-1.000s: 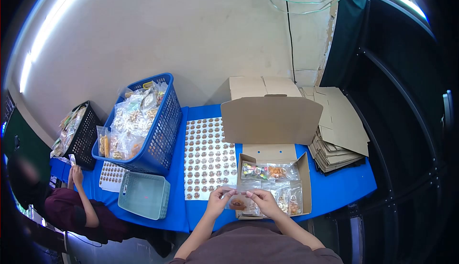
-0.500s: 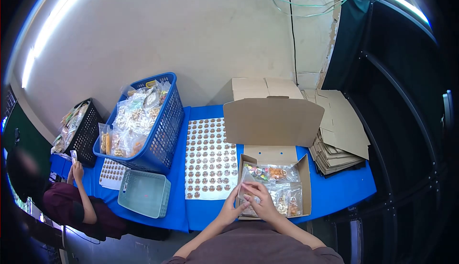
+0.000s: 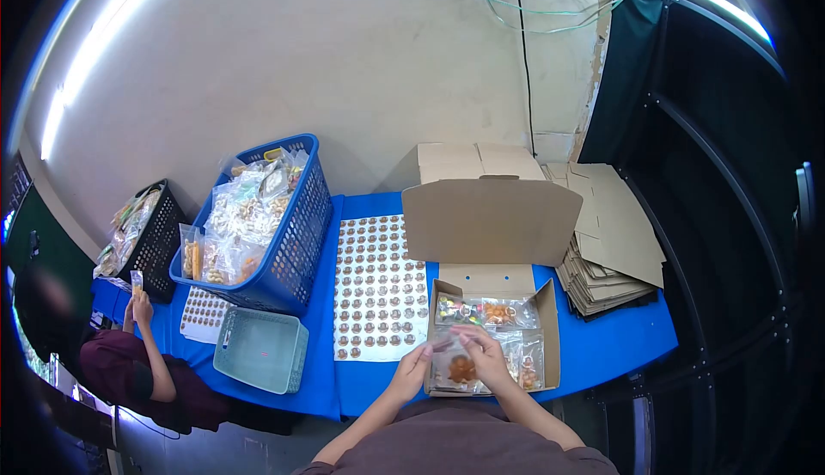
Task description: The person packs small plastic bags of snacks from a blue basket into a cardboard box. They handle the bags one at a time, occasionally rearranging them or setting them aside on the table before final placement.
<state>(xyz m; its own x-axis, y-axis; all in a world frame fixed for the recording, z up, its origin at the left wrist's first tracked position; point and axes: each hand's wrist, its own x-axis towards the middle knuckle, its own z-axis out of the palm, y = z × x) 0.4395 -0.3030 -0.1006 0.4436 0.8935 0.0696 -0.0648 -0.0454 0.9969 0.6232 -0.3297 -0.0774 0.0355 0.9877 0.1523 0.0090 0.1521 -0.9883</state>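
Observation:
A clear packet (image 3: pixel 461 369) with brown-orange pieces inside is held just above the open cardboard box (image 3: pixel 553 337). My left hand (image 3: pixel 413 374) is closed on the packet's left edge. At its upper right side, my right hand (image 3: pixel 483 360) grips it too, its fingertips slightly blurred. Lying in the box are a packet of colourful pieces (image 3: pixel 457 310), a packet of orange snacks (image 3: pixel 504 312) and further clear packets (image 3: pixel 531 359) at the right. The packet and my hands hide part of the box's contents.
Left of the box lies a sticker sheet (image 3: pixel 380 286). A blue basket (image 3: pixel 296 226) of packets, a pale green tray (image 3: pixel 258 350) and a black basket (image 3: pixel 159 256) stand further left. Flat cardboard (image 3: pixel 614 243) is stacked right. A co-worker (image 3: pixel 129 363) at far left holds a small packet.
The packet has turned from edge-on to flatter, so its brown-orange contents show. My right hand has shifted slightly right, and my hands are a little farther apart.

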